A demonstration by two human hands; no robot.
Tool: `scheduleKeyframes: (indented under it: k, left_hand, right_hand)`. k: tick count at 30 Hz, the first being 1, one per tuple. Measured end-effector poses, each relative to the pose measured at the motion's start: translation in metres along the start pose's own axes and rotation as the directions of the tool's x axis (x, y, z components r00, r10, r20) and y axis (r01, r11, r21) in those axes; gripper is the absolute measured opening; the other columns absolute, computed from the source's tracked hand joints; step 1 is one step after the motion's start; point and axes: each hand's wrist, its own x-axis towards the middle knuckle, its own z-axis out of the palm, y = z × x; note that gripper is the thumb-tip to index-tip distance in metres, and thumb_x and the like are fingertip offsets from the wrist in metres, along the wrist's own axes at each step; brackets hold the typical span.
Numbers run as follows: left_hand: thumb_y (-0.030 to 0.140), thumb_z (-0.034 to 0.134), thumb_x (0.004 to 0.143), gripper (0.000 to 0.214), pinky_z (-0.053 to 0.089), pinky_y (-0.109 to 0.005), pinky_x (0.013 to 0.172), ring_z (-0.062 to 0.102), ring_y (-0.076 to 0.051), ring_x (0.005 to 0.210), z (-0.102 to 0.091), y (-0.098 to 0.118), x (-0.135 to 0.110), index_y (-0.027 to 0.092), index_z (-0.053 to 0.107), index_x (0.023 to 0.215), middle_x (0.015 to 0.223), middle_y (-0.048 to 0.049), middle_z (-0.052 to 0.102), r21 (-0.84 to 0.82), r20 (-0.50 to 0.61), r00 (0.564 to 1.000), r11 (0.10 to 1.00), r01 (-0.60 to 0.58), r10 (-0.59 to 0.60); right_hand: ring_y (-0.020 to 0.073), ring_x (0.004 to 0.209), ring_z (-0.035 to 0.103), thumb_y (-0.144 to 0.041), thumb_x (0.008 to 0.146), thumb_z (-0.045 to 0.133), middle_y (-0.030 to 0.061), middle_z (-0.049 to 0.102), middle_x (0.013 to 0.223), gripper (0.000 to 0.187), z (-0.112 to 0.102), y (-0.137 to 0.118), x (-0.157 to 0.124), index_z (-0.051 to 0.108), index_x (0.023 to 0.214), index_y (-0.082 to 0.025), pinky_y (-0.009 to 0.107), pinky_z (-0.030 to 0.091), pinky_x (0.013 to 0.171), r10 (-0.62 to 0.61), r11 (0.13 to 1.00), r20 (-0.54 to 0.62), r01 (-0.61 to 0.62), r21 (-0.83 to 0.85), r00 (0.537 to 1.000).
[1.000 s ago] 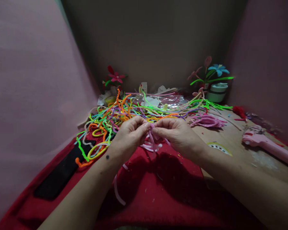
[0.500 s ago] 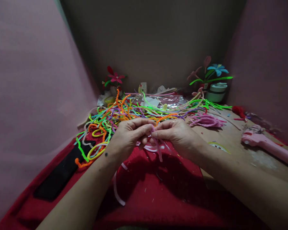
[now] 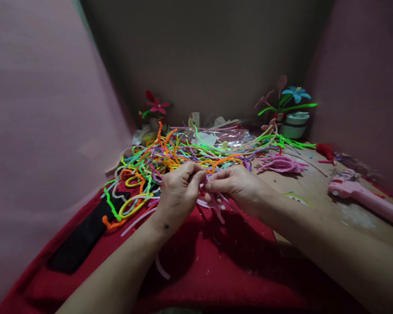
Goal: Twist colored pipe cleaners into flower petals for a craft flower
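No text is legible, even on the small white card (image 3: 195,118).

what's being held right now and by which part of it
The left hand and right hand together pinch pink fuzzy strands above their dangling ends; the exact spot along their length is hidden.

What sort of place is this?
Probably a little craft corner: there's a heap of colorful pipe cleaners, a blue flower that looks handmade, and what seems a pink glue gun.
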Motion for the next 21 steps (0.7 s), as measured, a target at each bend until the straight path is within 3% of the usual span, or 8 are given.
scheduleKeyframes:
  k: [3,9,13,16,21]
  left_hand:
    - [0.024,0.053,0.078,0.014,0.039,-0.019,0.050,0.051,-0.010,0.056,-0.0008,-0.0026,0.0004,0.017,0.061,0.069,0.061,0.0004,0.058,0.079,-0.012,0.999,0.996,-0.045,0.046]
    - [0.023,0.053,0.078,0.014,0.038,-0.019,0.049,0.049,-0.009,0.054,0.0009,-0.0017,0.0026,0.016,0.060,0.068,0.062,0.0005,0.058,0.025,0.017,1.000,0.999,0.021,-0.022]
    - [0.025,0.057,0.077,0.009,0.036,-0.018,0.045,0.048,-0.007,0.049,0.0008,0.0018,0.0047,0.017,0.058,0.080,0.061,0.0029,0.055,-0.172,0.041,0.996,0.982,0.083,-0.077]
    - [0.032,0.058,0.078,0.024,0.033,-0.017,0.037,0.045,-0.006,0.040,-0.0003,0.0042,0.0058,0.018,0.051,0.096,0.059,0.0053,0.054,-0.353,0.157,0.968,0.905,0.238,-0.194]
    - [0.030,0.065,0.072,0.030,0.032,-0.016,0.036,0.046,-0.006,0.039,0.0038,0.0037,0.0037,0.015,0.049,0.093,0.054,0.0055,0.054,-0.334,0.358,0.897,0.861,0.383,-0.261]
  right_hand:
    - [0.0076,0.043,0.046,-0.016,0.071,0.059,0.0030,0.060,0.049,0.018,-0.0012,-0.0016,-0.0011,0.063,0.053,-0.012,0.022,0.035,0.044,-0.007,0.996,0.049,0.012,-0.090,0.999]
    - [0.0077,0.041,0.047,-0.016,0.071,0.061,0.0040,0.062,0.050,0.021,-0.0020,-0.0041,0.0003,0.058,0.050,-0.013,0.022,0.035,0.043,0.031,0.998,0.069,-0.028,-0.052,0.997]
    - [0.0090,0.043,0.052,-0.017,0.070,0.063,0.0052,0.064,0.052,0.017,-0.0025,-0.0012,0.0030,0.060,0.053,-0.012,0.022,0.039,0.045,0.029,0.998,0.030,-0.030,0.052,0.999]
    - [0.0116,0.048,0.057,-0.021,0.068,0.067,0.0049,0.065,0.056,0.014,-0.0038,0.0019,0.0055,0.062,0.058,-0.012,0.026,0.046,0.053,0.041,0.985,-0.046,-0.032,0.170,0.998]
    - [0.0106,0.048,0.056,-0.021,0.063,0.072,0.0017,0.063,0.057,0.012,-0.0037,0.0026,0.0073,0.064,0.063,-0.013,0.025,0.045,0.051,-0.052,0.955,-0.176,0.100,0.280,0.983]
